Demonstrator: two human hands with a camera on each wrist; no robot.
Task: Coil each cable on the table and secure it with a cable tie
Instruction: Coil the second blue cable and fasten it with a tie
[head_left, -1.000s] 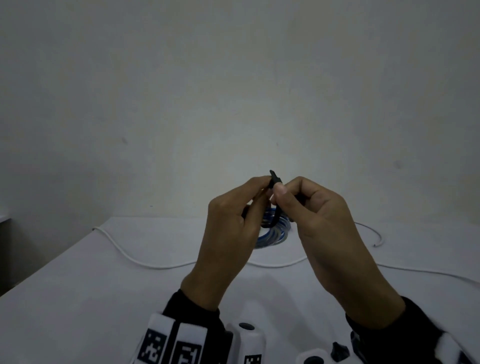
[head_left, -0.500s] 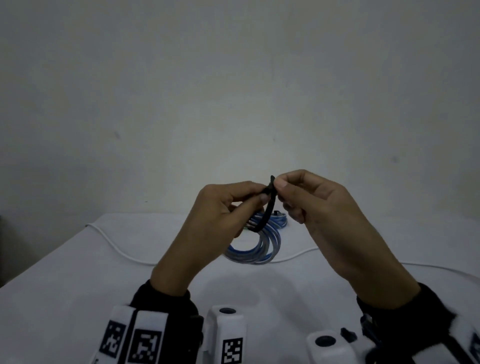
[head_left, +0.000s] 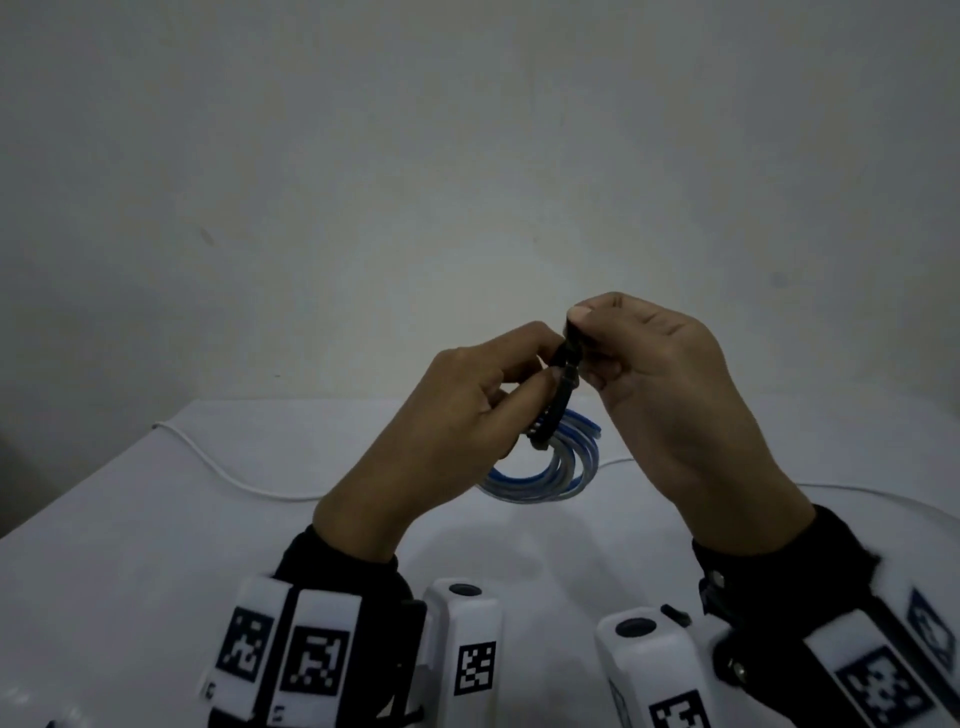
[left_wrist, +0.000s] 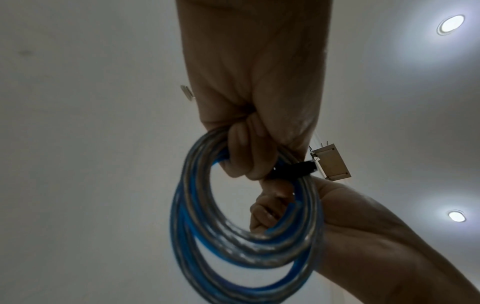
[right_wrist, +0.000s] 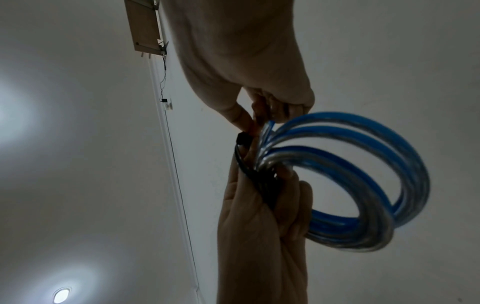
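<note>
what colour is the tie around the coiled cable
Black; the tie wraps the blue and silver-grey coiled cable. Clearest in the head view.

A plain grey-white wall (head_left: 467, 182) rose behind the white table (head_left: 130, 545). Overhead, recessed ceiling lights (left_wrist: 450, 24) glowed, and a small wooden box (left_wrist: 333, 162) hung at three o'clock.

Blue coiled cable (head_left: 558, 475) – black tie (head_left: 561, 395) looped around

The coiled cable (head_left: 550, 475) in my hands is striped blue and silvery grey, the cable tie (head_left: 563, 382) around it black. A white cord (head_left: 223, 467) lies on my white worktop (head_left: 130, 545); my sleeves (head_left: 337, 558) are black.
</note>
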